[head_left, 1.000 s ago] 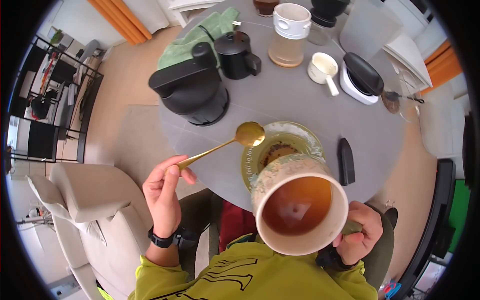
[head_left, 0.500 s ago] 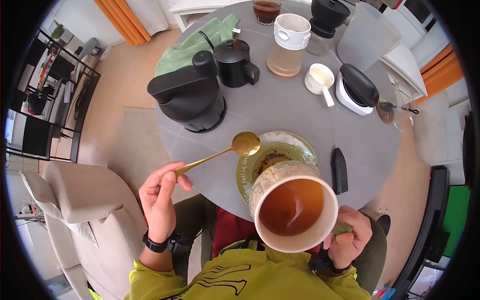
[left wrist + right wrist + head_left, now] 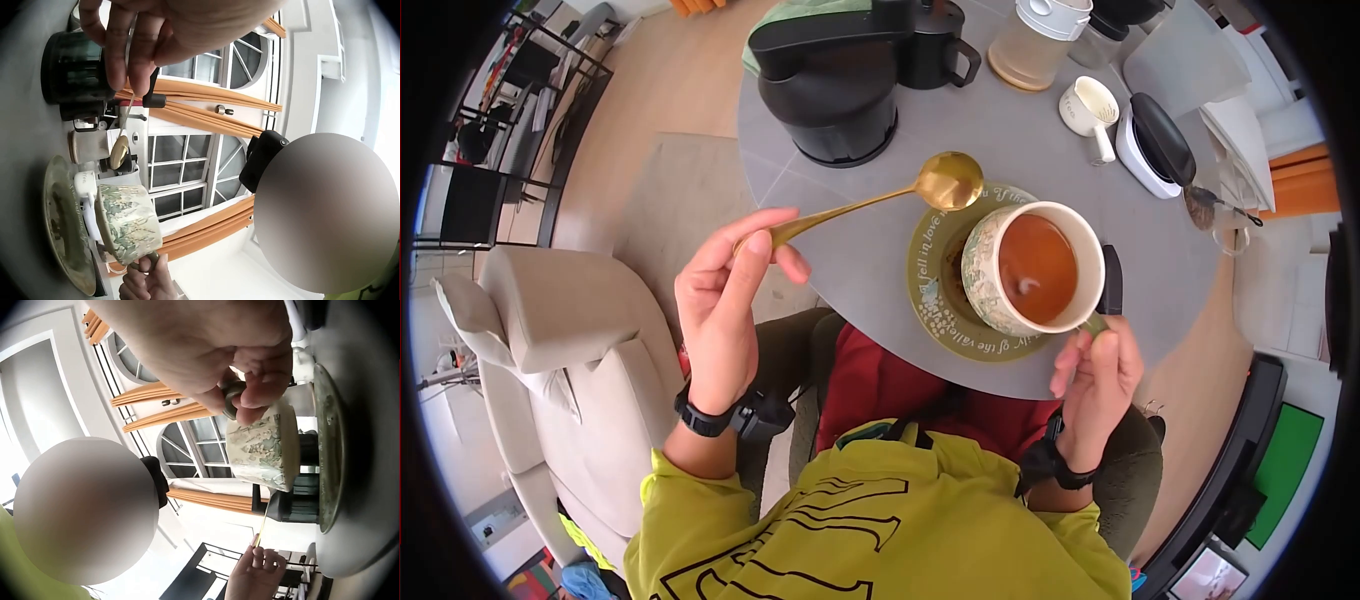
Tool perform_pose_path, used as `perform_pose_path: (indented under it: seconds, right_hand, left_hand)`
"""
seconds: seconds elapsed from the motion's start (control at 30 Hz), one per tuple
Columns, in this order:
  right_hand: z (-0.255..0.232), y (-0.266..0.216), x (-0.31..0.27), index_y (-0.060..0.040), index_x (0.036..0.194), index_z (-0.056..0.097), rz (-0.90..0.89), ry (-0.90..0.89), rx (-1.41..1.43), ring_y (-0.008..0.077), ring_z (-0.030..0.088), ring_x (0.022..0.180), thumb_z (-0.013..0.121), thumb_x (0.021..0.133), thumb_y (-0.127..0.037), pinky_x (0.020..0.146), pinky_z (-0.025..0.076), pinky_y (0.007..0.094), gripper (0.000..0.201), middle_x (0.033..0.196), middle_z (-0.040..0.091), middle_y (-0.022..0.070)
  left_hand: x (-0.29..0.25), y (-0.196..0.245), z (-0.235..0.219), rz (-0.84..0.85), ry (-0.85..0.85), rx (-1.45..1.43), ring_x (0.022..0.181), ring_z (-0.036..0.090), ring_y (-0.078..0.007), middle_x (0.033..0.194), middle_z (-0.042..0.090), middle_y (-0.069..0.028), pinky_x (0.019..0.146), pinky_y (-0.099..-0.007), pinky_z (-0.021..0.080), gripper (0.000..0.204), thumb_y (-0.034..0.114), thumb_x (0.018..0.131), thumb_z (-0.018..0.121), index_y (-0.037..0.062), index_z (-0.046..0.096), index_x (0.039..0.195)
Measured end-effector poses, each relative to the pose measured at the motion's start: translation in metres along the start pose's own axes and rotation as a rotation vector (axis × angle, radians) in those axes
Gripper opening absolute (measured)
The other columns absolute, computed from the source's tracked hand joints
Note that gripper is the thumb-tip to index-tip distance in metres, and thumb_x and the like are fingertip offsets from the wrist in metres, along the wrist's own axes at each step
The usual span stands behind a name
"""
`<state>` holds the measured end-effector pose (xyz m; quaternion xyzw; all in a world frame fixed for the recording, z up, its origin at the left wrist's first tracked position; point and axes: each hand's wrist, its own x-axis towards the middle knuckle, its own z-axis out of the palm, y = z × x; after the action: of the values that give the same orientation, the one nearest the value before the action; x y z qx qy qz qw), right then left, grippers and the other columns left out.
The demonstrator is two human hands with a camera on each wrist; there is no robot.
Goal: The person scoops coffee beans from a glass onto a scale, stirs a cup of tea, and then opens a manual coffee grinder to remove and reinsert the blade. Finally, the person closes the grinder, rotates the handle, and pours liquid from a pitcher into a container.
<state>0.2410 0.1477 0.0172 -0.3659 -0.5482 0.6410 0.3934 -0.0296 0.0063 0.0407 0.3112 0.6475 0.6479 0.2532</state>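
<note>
My right hand (image 3: pixel 1100 375) grips the green handle of a large floral cup (image 3: pixel 985 275) with amber tea (image 3: pixel 1037 270) in it. The cup hangs over a green saucer (image 3: pixel 930 265) with lettering round its rim; both wrist views show a gap between cup (image 3: pixel 128 222) and saucer (image 3: pixel 330 450). Dark bits lie on the saucer's middle, partly hidden by the cup. Between thumb and fingers, my left hand (image 3: pixel 725 300) pinches the handle end of a gold spoon (image 3: pixel 950 180). Its bowl is held in the air, left of the cup, above the saucer's far edge.
Beyond the left hand stands a black appliance (image 3: pixel 830 105), with a black pot (image 3: pixel 928 50) beside it. Farther back are a white-topped jar (image 3: pixel 1030 45), a small white cup (image 3: pixel 1090 108) and a white scale with a black tray (image 3: pixel 1155 150). A black object (image 3: pixel 1112 280) lies behind the cup.
The cup has moved away from my body and down toward the saucer, now covering more of it. The spoon stays pinched in the left hand. The head view has tilted lower.
</note>
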Motion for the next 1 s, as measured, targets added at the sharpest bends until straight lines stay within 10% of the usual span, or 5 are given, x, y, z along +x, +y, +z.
perform_pose_path:
  seconds: [1.0]
  right_hand:
    - [-0.006, 0.016, 0.000, 0.0014, 0.093, 0.063, 0.224, -0.087, -0.125, 0.0056, 0.047, 0.048, 0.058, 0.095, -0.022, 0.043, 0.033, 0.0199, 0.024, 0.067, 0.058, 0.0023]
  left_hand:
    - [-0.017, 0.011, 0.019, 0.086, -0.128, 0.027, 0.076, 0.058, -0.0086, 0.077, 0.065, -0.0045, 0.075, -0.0233, 0.040, 0.025, 0.012, 0.097, 0.051, -0.0026, 0.064, 0.113]
